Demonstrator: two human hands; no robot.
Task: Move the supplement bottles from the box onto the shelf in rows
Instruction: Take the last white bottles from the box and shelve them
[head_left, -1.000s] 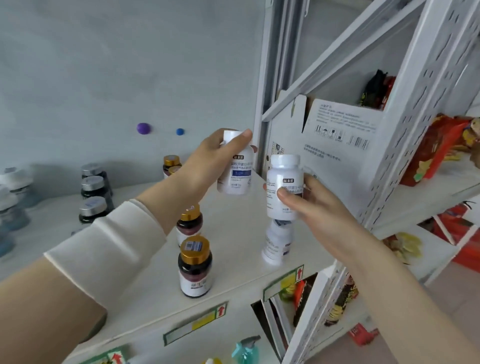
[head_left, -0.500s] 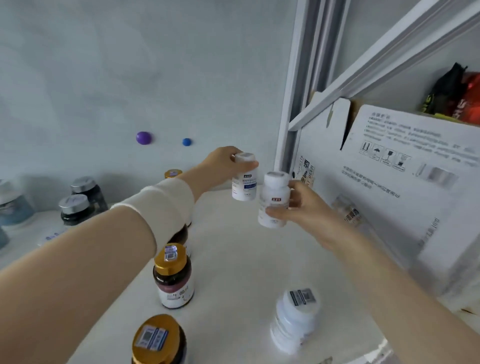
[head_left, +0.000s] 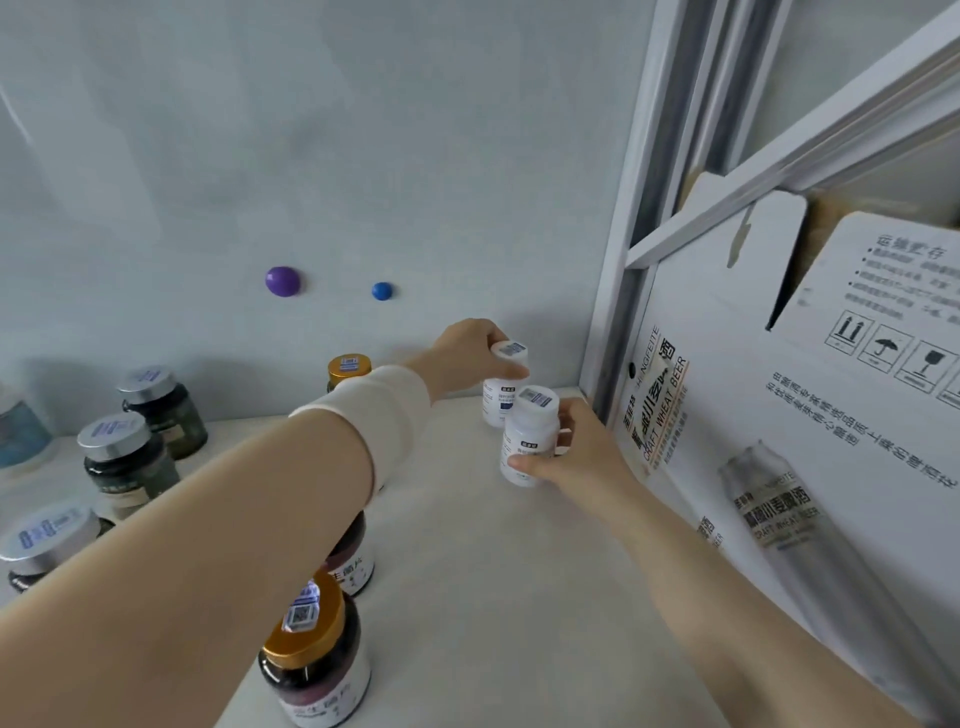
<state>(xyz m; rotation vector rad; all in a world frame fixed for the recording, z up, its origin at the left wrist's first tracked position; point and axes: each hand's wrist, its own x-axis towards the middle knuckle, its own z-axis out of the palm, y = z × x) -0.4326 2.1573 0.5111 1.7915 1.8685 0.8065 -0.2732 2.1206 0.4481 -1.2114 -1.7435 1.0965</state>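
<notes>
On the matte white shelf (head_left: 519, 597), two small white plastic supplement bottles with smooth round caps stood upright near the far right corner, one just behind the other. The left hand (head_left: 470, 345), reaching out of a ribbed cream sleeve (head_left: 374, 415), grasped the farther white bottle (head_left: 501, 395) from above, its fingers curled around the cap, which carried a small printed code sticker. The right hand (head_left: 576, 457) gripped the nearer white bottle (head_left: 530, 436) around its cylindrical body, thumb across the front label and fingers wrapped behind; whether its base touched the shelf could not be told. Just right of both stood the large white cardboard box (head_left: 831, 415), its side printed with black text, handling symbols and a silver bottle picture, leaning against a pale metal shelf upright (head_left: 623, 260). On the near left stood a dark glass jar with a shiny gold lid (head_left: 311, 654), and another gold-lidded jar (head_left: 349, 368) stood far back behind the sleeve. Further left was a cluster of dark jars with brushed silver lids (head_left: 130, 447). On the smooth grey wall sat a purple round knob (head_left: 282, 281) and a smaller blue one (head_left: 382, 291).
</notes>
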